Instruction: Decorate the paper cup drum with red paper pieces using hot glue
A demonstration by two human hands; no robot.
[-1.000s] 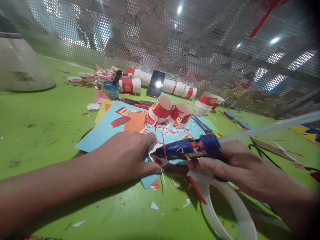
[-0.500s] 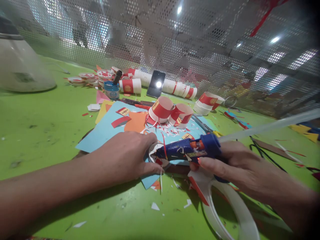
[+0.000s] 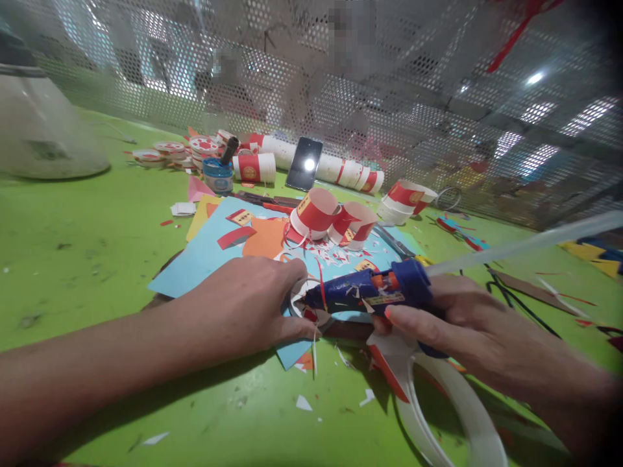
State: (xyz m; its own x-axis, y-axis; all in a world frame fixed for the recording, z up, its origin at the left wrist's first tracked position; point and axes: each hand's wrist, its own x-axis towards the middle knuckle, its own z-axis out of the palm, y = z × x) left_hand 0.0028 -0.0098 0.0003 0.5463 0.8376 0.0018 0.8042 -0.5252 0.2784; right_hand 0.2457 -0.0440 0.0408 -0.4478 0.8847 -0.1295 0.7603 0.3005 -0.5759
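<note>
Person newly behind mesh; left hand curled round white piece, right round glue-gun

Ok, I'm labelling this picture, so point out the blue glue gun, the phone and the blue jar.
Blue glue gun (image 3: 354,287): head view, on its body.
Phone (image 3: 302,166): head view, on its dark screen.
Blue jar (image 3: 218,176): head view, on its side.

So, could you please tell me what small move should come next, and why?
I'd probably squeeze the glue gun gently while the left hand steadies the round white piece: the right hand grips the gun, and its nozzle is right at that piece.
</note>
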